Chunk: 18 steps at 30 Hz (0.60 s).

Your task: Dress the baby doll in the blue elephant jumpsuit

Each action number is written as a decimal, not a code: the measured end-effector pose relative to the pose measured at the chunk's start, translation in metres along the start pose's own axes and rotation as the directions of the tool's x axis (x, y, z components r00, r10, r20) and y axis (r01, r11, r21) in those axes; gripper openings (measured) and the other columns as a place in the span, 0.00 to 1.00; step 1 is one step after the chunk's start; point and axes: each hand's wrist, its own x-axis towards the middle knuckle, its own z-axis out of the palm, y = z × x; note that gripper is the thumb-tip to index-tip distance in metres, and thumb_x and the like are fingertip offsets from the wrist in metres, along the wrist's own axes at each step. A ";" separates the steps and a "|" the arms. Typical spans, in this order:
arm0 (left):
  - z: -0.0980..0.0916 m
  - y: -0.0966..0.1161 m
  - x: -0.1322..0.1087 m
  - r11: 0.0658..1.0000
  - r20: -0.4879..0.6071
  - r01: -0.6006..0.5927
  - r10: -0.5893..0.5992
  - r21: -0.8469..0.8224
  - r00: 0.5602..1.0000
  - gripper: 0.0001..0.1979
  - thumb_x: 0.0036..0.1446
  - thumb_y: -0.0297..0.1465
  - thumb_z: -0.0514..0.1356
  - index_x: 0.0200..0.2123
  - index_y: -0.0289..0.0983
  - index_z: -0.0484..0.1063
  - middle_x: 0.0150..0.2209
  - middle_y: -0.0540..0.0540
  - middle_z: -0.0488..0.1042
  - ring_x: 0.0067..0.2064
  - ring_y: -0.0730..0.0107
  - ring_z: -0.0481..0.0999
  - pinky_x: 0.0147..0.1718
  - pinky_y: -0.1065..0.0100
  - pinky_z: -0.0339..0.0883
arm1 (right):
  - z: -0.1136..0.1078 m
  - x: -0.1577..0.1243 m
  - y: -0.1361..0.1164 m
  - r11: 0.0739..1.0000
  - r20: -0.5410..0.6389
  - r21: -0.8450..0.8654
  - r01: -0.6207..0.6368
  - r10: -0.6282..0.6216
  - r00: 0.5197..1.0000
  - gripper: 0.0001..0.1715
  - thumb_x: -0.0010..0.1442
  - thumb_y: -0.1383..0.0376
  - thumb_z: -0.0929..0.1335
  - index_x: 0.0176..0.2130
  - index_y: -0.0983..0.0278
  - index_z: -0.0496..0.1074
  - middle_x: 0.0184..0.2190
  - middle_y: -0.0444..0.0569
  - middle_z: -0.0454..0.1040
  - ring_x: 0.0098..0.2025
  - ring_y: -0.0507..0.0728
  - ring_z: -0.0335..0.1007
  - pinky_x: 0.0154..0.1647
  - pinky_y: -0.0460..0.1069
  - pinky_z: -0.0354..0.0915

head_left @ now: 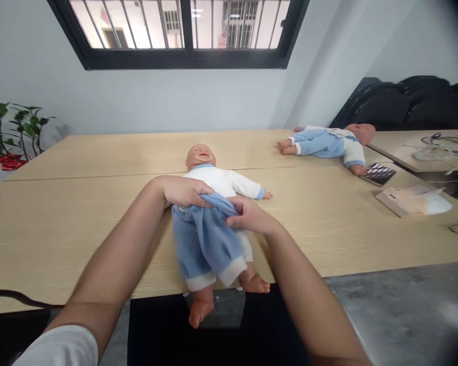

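A baby doll [200,155] in a white top lies on its back on the light wooden table [80,213], head away from me and feet hanging over the near edge. Blue fleece trousers [204,239] with white cuffs cover its legs. My left hand [183,190] is closed on the waistband at the doll's left side. Over on the right side of the waistband, my right hand [248,214] pinches the same fabric. Both hands meet at the doll's waist.
A second doll [328,142] in blue and white lies at the far right of the table. Beside it are a dark striped item [377,174] and a flat packet [412,200]. A potted plant [13,134] stands far left. Black chairs [404,107] sit behind.
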 end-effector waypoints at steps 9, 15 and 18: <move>0.011 0.011 0.002 0.922 0.179 0.151 -0.226 0.355 0.958 0.16 0.43 0.45 0.75 0.26 0.39 0.81 0.21 0.51 0.76 0.23 0.68 0.70 0.27 0.67 0.60 | 0.006 0.004 0.003 0.997 -0.191 -0.081 0.008 -0.023 0.981 0.10 0.61 0.58 0.72 0.33 0.62 0.76 0.30 0.43 0.73 0.32 0.53 0.64 0.35 0.49 0.63; 0.012 0.019 0.000 0.939 0.244 -0.003 -0.086 0.345 0.966 0.12 0.50 0.37 0.70 0.38 0.39 0.82 0.33 0.52 0.81 0.33 0.67 0.74 0.34 0.68 0.65 | 0.005 0.004 0.009 0.978 -0.275 0.198 0.064 -0.007 0.961 0.13 0.60 0.56 0.74 0.40 0.62 0.78 0.36 0.45 0.76 0.37 0.55 0.69 0.39 0.50 0.66; 0.006 0.016 0.002 0.981 0.295 -0.033 -0.026 0.191 0.955 0.13 0.48 0.31 0.69 0.40 0.40 0.82 0.39 0.50 0.82 0.40 0.61 0.78 0.40 0.67 0.69 | 0.004 0.003 0.008 0.950 -0.199 0.309 0.037 0.027 0.980 0.19 0.59 0.52 0.75 0.43 0.62 0.78 0.38 0.46 0.77 0.38 0.55 0.71 0.41 0.50 0.68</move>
